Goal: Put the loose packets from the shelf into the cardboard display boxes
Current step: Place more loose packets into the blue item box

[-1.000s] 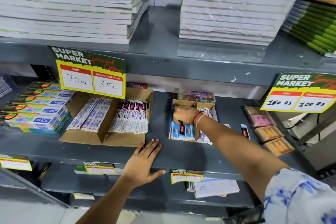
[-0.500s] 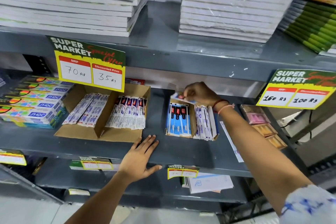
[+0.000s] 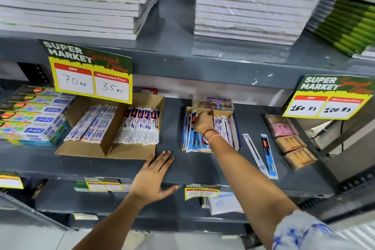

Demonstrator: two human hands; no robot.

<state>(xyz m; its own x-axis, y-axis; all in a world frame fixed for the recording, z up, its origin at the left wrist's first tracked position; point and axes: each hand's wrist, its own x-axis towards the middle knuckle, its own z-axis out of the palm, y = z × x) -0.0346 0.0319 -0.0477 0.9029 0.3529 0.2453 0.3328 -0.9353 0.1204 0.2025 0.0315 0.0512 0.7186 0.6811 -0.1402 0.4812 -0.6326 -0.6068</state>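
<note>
Inside the small display box (image 3: pixel 211 110), right hand (image 3: pixel 203 123) has its grip closed on a blue packet (image 3: pixel 193 119).

On the top shelf sit two stacks of white-edged notebooks (image 3: pixel 77 4) and (image 3: pixel 259 4), with a green-spined stack (image 3: pixel 351 24) at the far right. A yellow price sign (image 3: pixel 91 75) hangs from the shelf edge (handwritten 70 and 35), and a second price sign (image 3: pixel 328 97) hangs to the right. Colourful long boxes (image 3: pixel 34 115) are piled at the middle shelf's left end; pink and orange trays (image 3: pixel 290 140) lie at its right.
</note>
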